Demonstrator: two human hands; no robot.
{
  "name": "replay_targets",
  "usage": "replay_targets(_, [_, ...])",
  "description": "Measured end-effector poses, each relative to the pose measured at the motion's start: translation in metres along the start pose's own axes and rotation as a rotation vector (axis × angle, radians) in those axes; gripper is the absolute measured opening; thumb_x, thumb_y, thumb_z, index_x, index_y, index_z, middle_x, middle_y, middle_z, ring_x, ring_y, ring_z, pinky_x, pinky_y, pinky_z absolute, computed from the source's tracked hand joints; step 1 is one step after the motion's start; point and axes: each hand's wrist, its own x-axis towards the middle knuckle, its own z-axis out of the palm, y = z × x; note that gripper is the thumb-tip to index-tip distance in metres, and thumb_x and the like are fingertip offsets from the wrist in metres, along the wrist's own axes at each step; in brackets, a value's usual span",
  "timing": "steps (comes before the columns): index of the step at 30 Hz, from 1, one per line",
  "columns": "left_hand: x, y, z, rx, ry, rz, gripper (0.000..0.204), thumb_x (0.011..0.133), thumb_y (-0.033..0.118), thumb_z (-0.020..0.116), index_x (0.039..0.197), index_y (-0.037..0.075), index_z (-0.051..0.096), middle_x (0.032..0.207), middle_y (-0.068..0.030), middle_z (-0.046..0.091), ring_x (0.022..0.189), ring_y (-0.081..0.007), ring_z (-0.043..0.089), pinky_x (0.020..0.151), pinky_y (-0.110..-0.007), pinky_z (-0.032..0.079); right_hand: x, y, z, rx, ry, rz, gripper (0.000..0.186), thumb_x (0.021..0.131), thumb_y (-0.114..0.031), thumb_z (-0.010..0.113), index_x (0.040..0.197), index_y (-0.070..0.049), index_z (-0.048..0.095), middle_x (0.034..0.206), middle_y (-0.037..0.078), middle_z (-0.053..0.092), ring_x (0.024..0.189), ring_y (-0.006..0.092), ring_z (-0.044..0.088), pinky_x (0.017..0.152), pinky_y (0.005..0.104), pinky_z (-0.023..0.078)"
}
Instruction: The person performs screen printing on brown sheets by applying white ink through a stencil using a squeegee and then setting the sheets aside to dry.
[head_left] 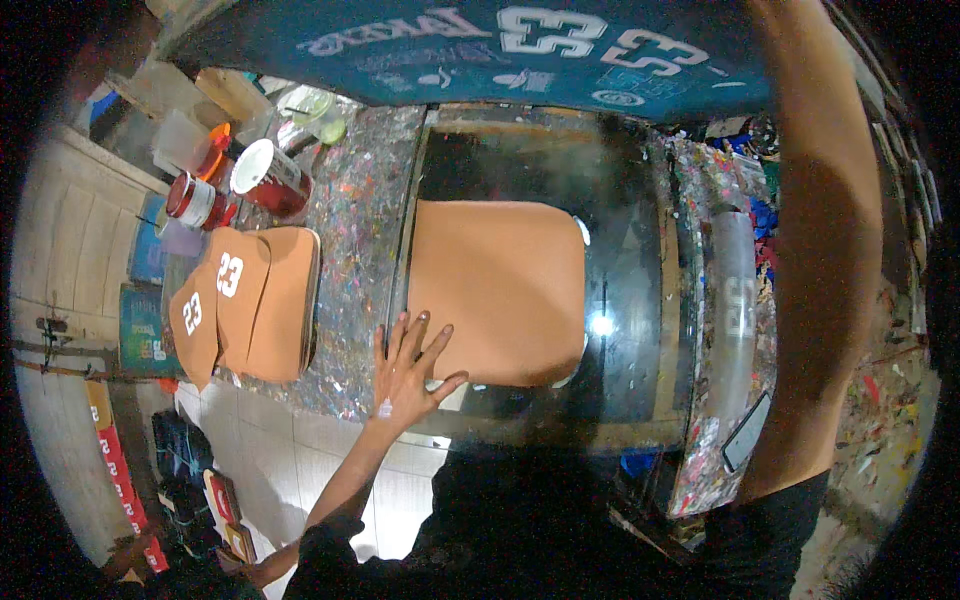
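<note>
My left hand (403,372) lies with fingers spread at the left lower corner of a tan, round-cornered flat piece (500,290). The piece rests on a dark, glossy glass-like board (630,330) with a worn frame; small white tabs show at its corners. My right arm (825,200) reaches up along the right side, and its hand is out of view beyond the top edge. Above the board, a raised dark teal screen (400,70) carries white lettering and figures.
Tan pieces with white print (270,310) lie stacked on the paint-speckled table (350,250) at left. Behind them stand an open white-rimmed tub (270,178) and a red jar (193,200). A clear roll (735,290) and a phone (747,432) lie at right.
</note>
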Motion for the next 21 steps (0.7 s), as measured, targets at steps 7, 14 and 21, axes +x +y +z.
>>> replay_targets(7, [-0.015,-0.004,0.004,0.037,0.056,-0.009,0.072,0.082,0.060,0.067,0.141,0.022,0.054,0.152,-0.0146,0.040,0.146,-0.0363,0.027,0.116,-0.061,0.014,-0.016,-0.028,0.005,-0.085,-0.020,0.102,0.074,0.098,-0.060,0.036,0.086,0.005,0.069,0.094,0.030,0.066,0.089,0.0393,0.066,0.087,0.0456,0.050])
replay_targets(14, [-0.004,0.003,-0.004,-0.015,0.072,0.046,0.074,0.085,0.060,0.062,0.146,0.020,0.046,0.155,-0.0198,0.034,0.146,-0.0397,0.024,0.115,-0.064,0.013,-0.072,-0.049,0.020,-0.123,0.033,0.198,0.072,0.087,-0.070,0.050,0.110,-0.005,0.069,0.095,0.028,0.068,0.092,0.0394,0.068,0.086,0.0478,0.053])
replay_targets(21, [-0.002,0.073,-0.073,-1.470,0.652,-0.315,0.057,0.099,0.012,0.058,0.145,0.002,0.026,0.128,-0.0194,0.052,0.109,-0.0262,0.063,0.087,-0.039,0.057,-0.199,-0.115,0.120,-0.103,0.138,0.089,0.050,0.090,-0.056,0.057,0.087,-0.007,0.063,0.076,0.017,0.068,0.074,0.0329,0.068,0.091,0.0564,0.040])
